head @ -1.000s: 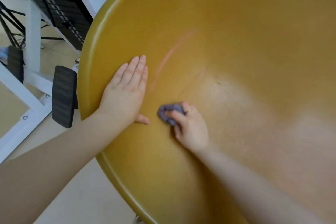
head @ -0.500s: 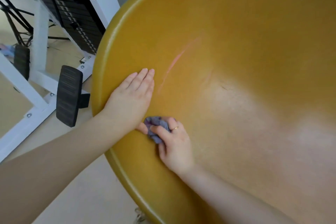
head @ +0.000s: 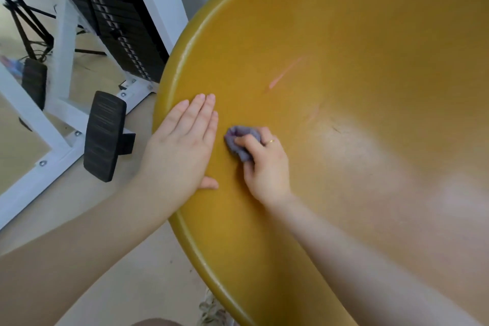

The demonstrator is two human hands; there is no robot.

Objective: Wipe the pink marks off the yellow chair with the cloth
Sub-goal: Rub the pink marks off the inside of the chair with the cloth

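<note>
The yellow chair [head: 357,34] fills most of the view, its rounded rim curving from the top down the left side to the bottom edge. Against the frame half a second ago, the right hand [head: 264,164] and its cloth [head: 239,144] have moved up and to the right, away from the left thumb, which they touched then; a narrow strip of bare seat now separates them from the left hand [head: 180,145]. The left hand has kept its place on the rim.

Count: one chair, two hands, one cloth, two pink marks. The longer pink mark [head: 284,75] runs diagonally above the hands; the fainter pink mark [head: 315,112] lies lower and to the right of it. Neither is touched by the cloth, which sits below and left of both.

Left hand: flat, fingers straight and together, palm pressed on the seat just inside the rim. Right hand: fingers curled round the bunched purple-grey cloth, pressing it to the seat; a ring [head: 270,141] shows on one finger.

Open seat surface extends widely up and right of the cloth. Left of the rim stand a white frame [head: 63,34] and a black pad [head: 104,135], apart from the chair.
</note>
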